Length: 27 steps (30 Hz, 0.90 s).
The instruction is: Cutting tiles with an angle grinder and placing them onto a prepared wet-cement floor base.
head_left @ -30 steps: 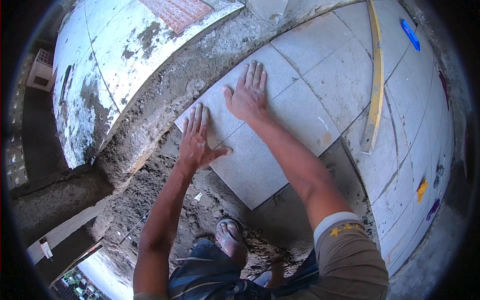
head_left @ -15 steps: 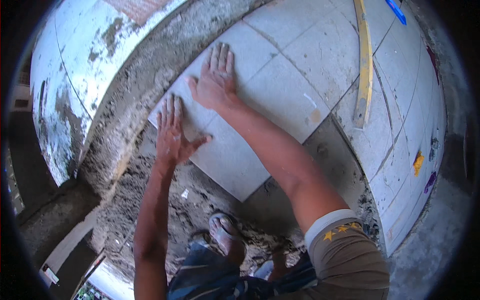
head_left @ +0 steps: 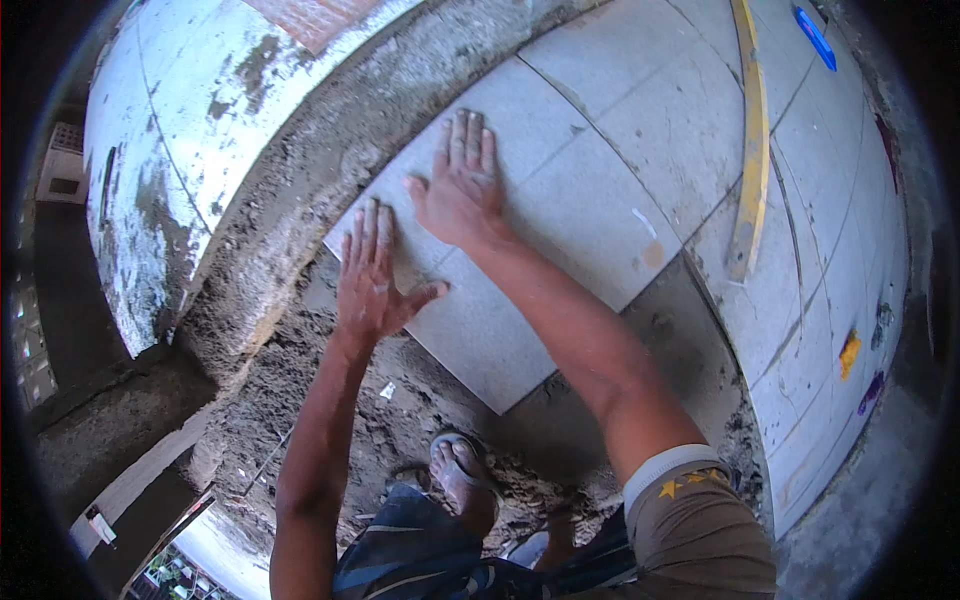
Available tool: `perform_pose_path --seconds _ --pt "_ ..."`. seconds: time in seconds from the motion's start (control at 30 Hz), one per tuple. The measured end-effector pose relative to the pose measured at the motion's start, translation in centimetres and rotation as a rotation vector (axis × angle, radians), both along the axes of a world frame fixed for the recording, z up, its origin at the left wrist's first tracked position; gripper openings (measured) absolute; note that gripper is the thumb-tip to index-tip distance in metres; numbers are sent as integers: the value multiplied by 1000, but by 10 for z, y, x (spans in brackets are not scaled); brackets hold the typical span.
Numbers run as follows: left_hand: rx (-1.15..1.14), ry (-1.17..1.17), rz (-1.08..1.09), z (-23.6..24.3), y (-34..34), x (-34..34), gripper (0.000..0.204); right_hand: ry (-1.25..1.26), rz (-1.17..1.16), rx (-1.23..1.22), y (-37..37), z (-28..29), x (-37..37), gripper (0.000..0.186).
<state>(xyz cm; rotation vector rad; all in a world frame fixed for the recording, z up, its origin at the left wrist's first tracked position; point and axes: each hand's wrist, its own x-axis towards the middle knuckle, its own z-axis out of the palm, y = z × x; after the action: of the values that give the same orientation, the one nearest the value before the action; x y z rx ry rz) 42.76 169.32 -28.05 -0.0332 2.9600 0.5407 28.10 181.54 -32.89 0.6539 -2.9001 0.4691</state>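
Note:
Both palms rest flat on pale grey floor tiling (head_left: 500, 340), which a faint straight line crosses. Close to its left corner lies my left hand (head_left: 370, 288), fingers stretched forward and thumb spread out to the right. My right hand (head_left: 465, 190) is a little farther off, near the tiling's far left edge, its thumb held apart. Neither hand grips anything. Grey smears mark the fingers. Rough, wet-looking mortar (head_left: 670, 330) borders the tiling on the near right side.
A long yellow straightedge (head_left: 752, 170) and a blue object (head_left: 816, 40) lie on laid tiles at right, with an orange-yellow blob (head_left: 849, 355). A mortar-covered ledge (head_left: 290, 190) runs along the left. My sandalled foot (head_left: 460, 465) stands on rough ground below.
The view has shifted slightly, so everything appears a little farther right and lower. Both hands stay flat in the same places on the tiling.

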Motion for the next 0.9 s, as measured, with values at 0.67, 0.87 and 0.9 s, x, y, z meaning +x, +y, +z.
perform_pose_path --seconds 0.67,0.87,0.9 --pt "-83 25 24 -4 -18 -7 140 -230 -68 114 18 24 -57 113" --pt "-81 10 -25 -2 -1 -14 140 -43 -110 43 42 -1 -62 105" --pt "-96 -2 -37 -3 -5 -16 140 -37 -110 36 38 1 -70 105"
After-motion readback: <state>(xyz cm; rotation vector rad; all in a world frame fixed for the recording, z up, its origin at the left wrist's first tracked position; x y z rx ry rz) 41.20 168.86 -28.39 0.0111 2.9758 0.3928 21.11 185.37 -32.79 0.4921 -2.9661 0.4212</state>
